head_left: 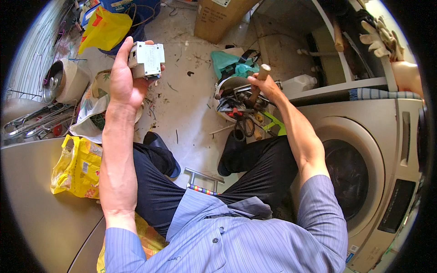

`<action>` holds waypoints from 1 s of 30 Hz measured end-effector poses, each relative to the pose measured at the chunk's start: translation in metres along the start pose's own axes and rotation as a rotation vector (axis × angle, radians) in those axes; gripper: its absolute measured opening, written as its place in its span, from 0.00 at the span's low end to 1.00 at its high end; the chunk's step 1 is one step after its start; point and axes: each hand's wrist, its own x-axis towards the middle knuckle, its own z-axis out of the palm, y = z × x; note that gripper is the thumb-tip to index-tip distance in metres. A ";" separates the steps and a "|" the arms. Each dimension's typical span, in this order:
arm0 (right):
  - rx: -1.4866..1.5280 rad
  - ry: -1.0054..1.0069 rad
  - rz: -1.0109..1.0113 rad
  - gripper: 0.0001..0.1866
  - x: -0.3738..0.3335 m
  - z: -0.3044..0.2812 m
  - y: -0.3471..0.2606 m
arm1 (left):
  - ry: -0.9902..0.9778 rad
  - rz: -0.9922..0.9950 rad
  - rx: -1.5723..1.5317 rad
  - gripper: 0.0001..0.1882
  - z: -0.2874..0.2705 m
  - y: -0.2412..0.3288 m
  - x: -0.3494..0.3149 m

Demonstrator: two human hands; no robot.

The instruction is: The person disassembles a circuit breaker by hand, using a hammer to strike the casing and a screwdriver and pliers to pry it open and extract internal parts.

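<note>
My left hand (125, 82) is raised at the left, gripping a white circuit breaker (151, 59) with a printed label on the side facing up. Fingers wrap behind it and the thumb stands along its edge. On the right, my right hand (268, 87) is closed around a wooden-handled tool (263, 72) over a tub of tools. The handle's pale end points up; its lower end goes down among the tools and cannot be made out. Around it in the tub lie dark metal tools, a red-handled piece (235, 113) and a bright green tool (274, 122).
A teal plastic bag (225, 63) lies behind the tub. To the right stands a front-loading washing machine (364, 118); a cardboard box (218, 20) is at the back. Yellow bags (79, 166), a white pot (75, 82) and wire racks are on the left. Debris litters the floor.
</note>
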 end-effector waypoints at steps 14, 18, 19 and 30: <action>0.946 0.618 0.185 0.21 0.035 -0.018 0.023 | -0.089 -0.022 -0.003 0.25 0.008 -0.003 -0.003; 1.097 0.697 0.234 0.22 0.033 -0.025 0.048 | -0.071 -0.042 -0.006 0.25 0.013 -0.008 -0.004; 1.098 0.708 0.245 0.22 0.035 -0.024 0.048 | -0.088 -0.048 0.001 0.26 0.014 -0.008 -0.005; 1.285 1.117 0.484 0.22 0.036 -0.036 0.045 | -0.171 -0.107 -0.001 0.27 0.023 -0.019 -0.007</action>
